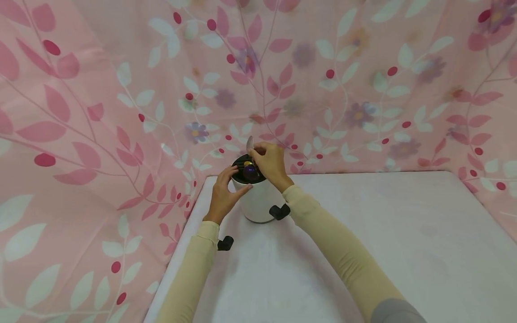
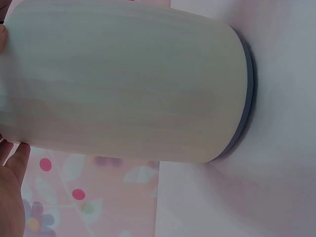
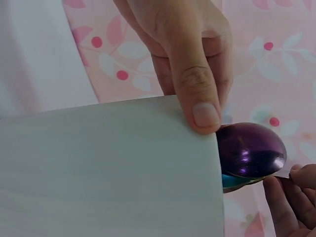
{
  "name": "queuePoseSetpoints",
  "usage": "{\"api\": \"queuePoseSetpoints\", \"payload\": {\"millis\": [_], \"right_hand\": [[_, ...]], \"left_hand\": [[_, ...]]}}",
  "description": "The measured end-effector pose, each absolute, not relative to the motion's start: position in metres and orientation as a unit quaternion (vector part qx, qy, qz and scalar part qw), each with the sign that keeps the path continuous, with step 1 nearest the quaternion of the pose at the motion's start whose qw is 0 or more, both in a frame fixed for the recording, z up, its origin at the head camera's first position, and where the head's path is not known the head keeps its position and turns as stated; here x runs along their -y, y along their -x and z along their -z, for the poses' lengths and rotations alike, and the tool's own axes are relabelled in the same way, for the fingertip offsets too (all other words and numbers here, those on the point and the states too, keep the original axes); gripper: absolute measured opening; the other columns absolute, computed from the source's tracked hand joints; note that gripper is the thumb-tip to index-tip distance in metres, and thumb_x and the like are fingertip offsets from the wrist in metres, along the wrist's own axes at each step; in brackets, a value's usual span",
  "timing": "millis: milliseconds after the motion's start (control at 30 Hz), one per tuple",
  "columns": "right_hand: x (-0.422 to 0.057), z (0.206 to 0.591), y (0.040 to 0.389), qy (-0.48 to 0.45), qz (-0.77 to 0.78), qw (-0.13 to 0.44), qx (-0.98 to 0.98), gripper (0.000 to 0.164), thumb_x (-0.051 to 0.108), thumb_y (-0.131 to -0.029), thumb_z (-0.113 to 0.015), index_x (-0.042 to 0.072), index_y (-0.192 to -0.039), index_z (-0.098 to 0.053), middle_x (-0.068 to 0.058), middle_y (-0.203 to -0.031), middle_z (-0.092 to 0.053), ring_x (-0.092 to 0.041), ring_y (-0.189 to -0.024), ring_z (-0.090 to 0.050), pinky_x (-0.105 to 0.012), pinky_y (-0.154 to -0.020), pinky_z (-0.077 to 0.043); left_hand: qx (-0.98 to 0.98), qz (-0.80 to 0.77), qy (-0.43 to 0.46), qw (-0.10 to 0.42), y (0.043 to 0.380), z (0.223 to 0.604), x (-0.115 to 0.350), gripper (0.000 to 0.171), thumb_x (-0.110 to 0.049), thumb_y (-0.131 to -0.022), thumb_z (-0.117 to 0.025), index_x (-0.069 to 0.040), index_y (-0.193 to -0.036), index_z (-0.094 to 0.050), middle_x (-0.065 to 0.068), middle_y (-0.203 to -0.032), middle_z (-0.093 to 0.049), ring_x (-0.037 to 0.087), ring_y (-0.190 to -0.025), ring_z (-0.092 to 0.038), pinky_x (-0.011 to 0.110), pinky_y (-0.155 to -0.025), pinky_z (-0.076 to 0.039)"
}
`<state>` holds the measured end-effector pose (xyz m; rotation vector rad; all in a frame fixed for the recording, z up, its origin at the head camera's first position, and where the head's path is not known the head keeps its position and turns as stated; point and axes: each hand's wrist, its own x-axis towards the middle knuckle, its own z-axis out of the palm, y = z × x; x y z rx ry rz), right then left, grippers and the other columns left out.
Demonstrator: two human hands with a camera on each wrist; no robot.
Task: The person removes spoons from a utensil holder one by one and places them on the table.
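A white cylindrical utensil holder (image 1: 258,204) with a dark inside stands upright on the table. My left hand (image 1: 223,195) holds its rim from the left, thumb (image 3: 197,94) on the near side and fingers at the far side. Above the opening, my right hand (image 1: 269,162) pinches a silver spoon (image 1: 250,142), whose rounded end sticks up past the fingertips. A shiny purple spoon (image 3: 252,150) rises from the holder just below that hand, with gold and teal spoon edges close against it. The lower parts of the spoons are hidden inside the holder.
The holder stands near the back left of a white-covered table (image 1: 383,242). A pink floral cloth (image 1: 303,89) hangs behind it and along the sides. A small black piece (image 1: 226,243) shows at the left wrist, another (image 1: 279,211) at the right.
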<state>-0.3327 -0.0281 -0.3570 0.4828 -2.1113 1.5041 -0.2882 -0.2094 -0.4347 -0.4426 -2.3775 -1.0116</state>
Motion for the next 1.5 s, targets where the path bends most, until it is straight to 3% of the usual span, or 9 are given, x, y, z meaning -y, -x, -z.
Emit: {"api": "queuePoseSetpoints", "payload": {"millis": [367, 1067, 1500], "right_hand": [[0.02, 0.339, 0.33, -0.171, -0.589, 0.236, 0.753, 0.019, 0.019, -0.089, -0.074, 0.003, -0.098, -0.075, -0.007, -0.087, -0.074, -0.013, -0.073, -0.07, -0.022, -0.072, -0.057], [-0.008, 0.267, 0.308, -0.229, -0.634, 0.288, 0.68, 0.018, 0.013, -0.086, -0.076, -0.002, -0.097, -0.074, -0.011, -0.088, -0.074, -0.015, -0.075, -0.072, -0.025, -0.072, -0.058], [-0.046, 0.221, 0.275, -0.21, -0.657, 0.302, 0.658, 0.018, 0.001, -0.085, -0.073, -0.012, -0.097, -0.071, -0.024, -0.09, -0.071, -0.03, -0.076, -0.071, -0.026, -0.074, -0.058]], "left_hand": [[0.883, 0.382, 0.142, 0.233, 0.288, 0.432, 0.207, 0.07, -0.042, -0.08, -0.08, -0.008, -0.135, -0.054, 0.01, -0.146, -0.044, 0.023, -0.138, -0.037, 0.042, -0.111, -0.035], [0.884, 0.384, 0.141, 0.227, 0.291, 0.435, 0.207, 0.071, -0.047, -0.079, -0.078, -0.01, -0.135, -0.055, 0.008, -0.147, -0.043, 0.022, -0.138, -0.038, 0.039, -0.11, -0.037], [0.883, 0.388, 0.138, 0.223, 0.287, 0.432, 0.21, 0.073, -0.049, -0.079, -0.078, -0.009, -0.136, -0.054, 0.008, -0.147, -0.044, 0.023, -0.138, -0.037, 0.042, -0.111, -0.036]]}}
